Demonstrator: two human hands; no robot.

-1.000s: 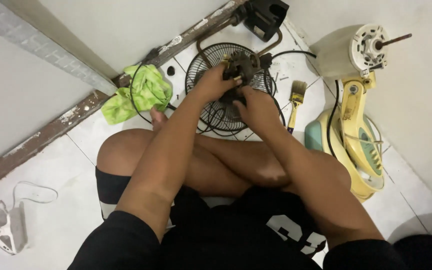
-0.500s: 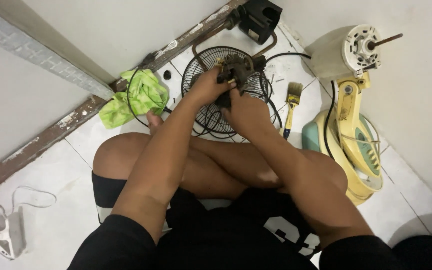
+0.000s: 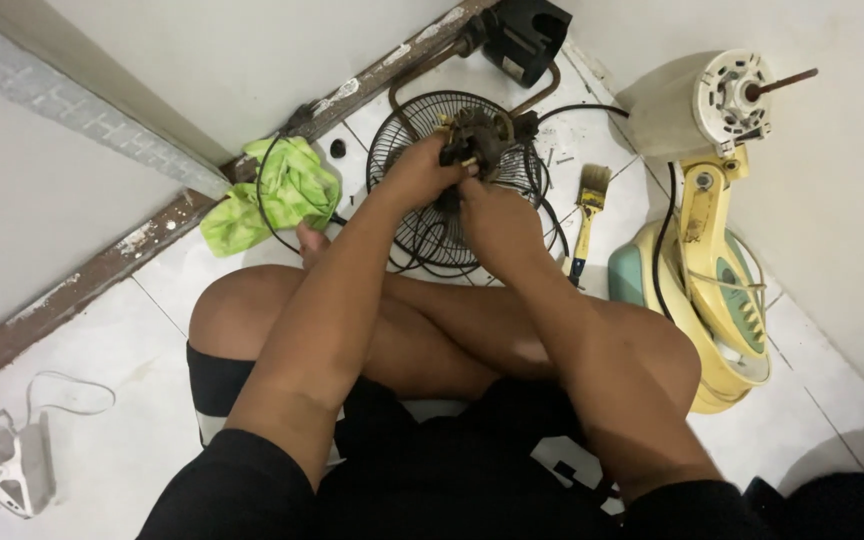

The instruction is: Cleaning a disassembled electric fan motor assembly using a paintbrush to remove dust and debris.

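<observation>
You hold a small dark fan motor (image 3: 472,140) with rusty metal parts above the black wire fan grille (image 3: 422,215), which lies flat on the white tile floor (image 3: 142,330) in front of your crossed legs. Your left hand (image 3: 417,170) has its fingers closed around the left side of the motor, and your right hand (image 3: 492,205) grips it from below and from the right, with the fingers curled on it. A black cable (image 3: 592,108) runs from the motor area toward the right. Just left of the grille a green cloth (image 3: 277,190) lies crumpled near the wall edge. Right of the grille a paintbrush (image 3: 585,215) with a yellow handle lies on the tiles. Beside it a yellow and green fan stand (image 3: 717,290) lies on its side, with a cream motor housing (image 3: 697,100) at its top. A white charger (image 3: 7,465) is far at the left corner.
</observation>
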